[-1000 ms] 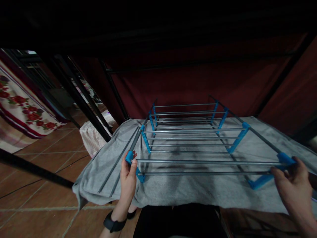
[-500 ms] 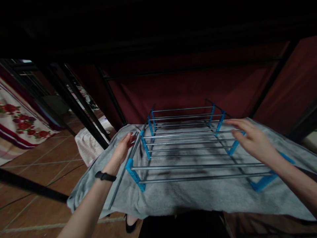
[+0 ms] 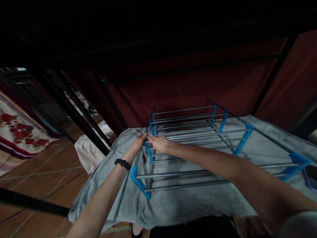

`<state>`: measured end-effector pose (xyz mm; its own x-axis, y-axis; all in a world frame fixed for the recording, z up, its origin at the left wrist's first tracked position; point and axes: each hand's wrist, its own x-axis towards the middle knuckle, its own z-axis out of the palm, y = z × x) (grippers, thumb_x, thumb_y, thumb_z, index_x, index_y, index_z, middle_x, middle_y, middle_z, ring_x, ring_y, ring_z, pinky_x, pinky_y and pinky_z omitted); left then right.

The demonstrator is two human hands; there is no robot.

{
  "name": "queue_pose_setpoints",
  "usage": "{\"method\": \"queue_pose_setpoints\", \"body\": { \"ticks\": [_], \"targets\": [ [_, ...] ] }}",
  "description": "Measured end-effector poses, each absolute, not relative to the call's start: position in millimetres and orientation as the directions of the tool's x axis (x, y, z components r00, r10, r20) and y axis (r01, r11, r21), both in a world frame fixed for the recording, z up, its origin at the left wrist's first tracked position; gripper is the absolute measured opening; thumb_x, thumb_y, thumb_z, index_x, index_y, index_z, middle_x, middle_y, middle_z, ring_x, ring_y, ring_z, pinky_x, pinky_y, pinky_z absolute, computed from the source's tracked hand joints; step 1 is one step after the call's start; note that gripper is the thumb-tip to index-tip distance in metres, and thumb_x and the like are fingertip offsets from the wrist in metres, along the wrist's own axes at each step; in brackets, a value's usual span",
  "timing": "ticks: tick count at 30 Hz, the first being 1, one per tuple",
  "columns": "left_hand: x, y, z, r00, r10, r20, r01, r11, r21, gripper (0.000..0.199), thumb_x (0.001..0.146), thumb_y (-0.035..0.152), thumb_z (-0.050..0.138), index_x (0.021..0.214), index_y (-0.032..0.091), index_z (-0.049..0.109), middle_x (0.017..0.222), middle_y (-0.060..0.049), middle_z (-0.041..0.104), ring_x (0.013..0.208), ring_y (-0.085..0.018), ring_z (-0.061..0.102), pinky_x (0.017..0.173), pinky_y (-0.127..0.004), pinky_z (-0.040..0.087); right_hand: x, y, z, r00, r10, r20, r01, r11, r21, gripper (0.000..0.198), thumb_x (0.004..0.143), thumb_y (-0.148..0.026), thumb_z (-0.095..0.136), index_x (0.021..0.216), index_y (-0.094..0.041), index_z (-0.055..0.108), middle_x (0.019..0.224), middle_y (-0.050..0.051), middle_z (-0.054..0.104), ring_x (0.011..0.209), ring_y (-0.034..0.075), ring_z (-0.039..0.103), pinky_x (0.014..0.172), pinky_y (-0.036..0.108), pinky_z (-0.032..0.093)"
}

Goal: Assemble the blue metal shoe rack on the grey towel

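1. Clock hours are read from the two hands, with twelve at the far side.
2. The left hand is placed at the top of a blue bracket on the rack's left side; its fingers are bent there, but whether they are closed around it cannot be told.
3. The right hand is brought across the rods, its fingertips set at the same bracket top; its hold is hidden by the overlap of fingers.
4. A black wristband is worn on the left wrist.
5. The rod rack is spread from the hands toward three o'clock, its far end seen at one and its near left corner bracket at six.
6. A loose metal rod is seen at seven, on the grey cloth by which the rack is supported.
7. Dark-clad legs are seen at five.
8. A pale striped cloth and a floral cloth are seen at nine, near the tiled floor.
9. The far side, at twelve, is closed off by a dark red curtain.
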<state>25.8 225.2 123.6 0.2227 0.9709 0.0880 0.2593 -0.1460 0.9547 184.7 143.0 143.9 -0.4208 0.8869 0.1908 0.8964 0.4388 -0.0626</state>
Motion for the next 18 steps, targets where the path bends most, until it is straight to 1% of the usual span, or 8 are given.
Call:
{"method": "queue_pose_setpoints", "body": {
  "ticks": [3, 7, 12, 18],
  "targets": [
    [26.7, 224.8, 123.0, 0.229, 0.969, 0.094, 0.242, -0.150, 0.959, 0.035, 0.075, 0.052, 0.062, 0.085, 0.020, 0.071, 0.085, -0.006, 0.073, 0.093, -0.026, 0.067, 0.086, -0.034, 0.052, 173.8, 157.8, 139.9, -0.407, 0.889, 0.212, 0.900, 0.429, -0.074, 0.039, 0.100, -0.019, 0.036, 0.136, -0.009, 0.045, 0.125, 0.019, 0.066, 0.106, 0.028, 0.069, 0.088, 0.044, 0.056],
    [27.4, 223.4, 120.4, 0.248, 0.965, 0.081, 0.206, -0.134, 0.969, 0.038, 0.075, 0.053, 0.062, 0.088, 0.018, 0.071, 0.085, -0.005, 0.072, 0.089, -0.025, 0.065, 0.085, -0.036, 0.052, 173.1, 164.2, 135.1, -0.411, 0.890, 0.199, 0.898, 0.432, -0.079, 0.033, 0.102, -0.023, 0.037, 0.128, -0.011, 0.053, 0.121, 0.017, 0.069, 0.104, 0.027, 0.070, 0.087, 0.041, 0.056],
    [27.0, 222.7, 119.9, 0.253, 0.963, 0.087, 0.196, -0.139, 0.971, 0.036, 0.076, 0.051, 0.061, 0.089, 0.018, 0.071, 0.084, -0.005, 0.072, 0.089, -0.025, 0.065, 0.084, -0.036, 0.052, 177.6, 164.5, 134.7, -0.433, 0.885, 0.173, 0.888, 0.452, -0.088, 0.030, 0.103, -0.027, 0.036, 0.123, -0.016, 0.056, 0.123, 0.015, 0.069, 0.107, 0.024, 0.069, 0.086, 0.036, 0.054],
    [28.0, 223.5, 121.2, 0.254, 0.963, 0.090, 0.223, -0.149, 0.963, 0.036, 0.077, 0.053, 0.059, 0.086, 0.020, 0.072, 0.086, -0.005, 0.073, 0.090, -0.025, 0.066, 0.085, -0.035, 0.052, 180.4, 168.3, 138.6, -0.461, 0.873, 0.157, 0.877, 0.475, -0.066, 0.029, 0.104, -0.026, 0.035, 0.119, -0.018, 0.058, 0.125, 0.012, 0.068, 0.110, 0.023, 0.068, 0.087, 0.034, 0.052]
  ]
}}
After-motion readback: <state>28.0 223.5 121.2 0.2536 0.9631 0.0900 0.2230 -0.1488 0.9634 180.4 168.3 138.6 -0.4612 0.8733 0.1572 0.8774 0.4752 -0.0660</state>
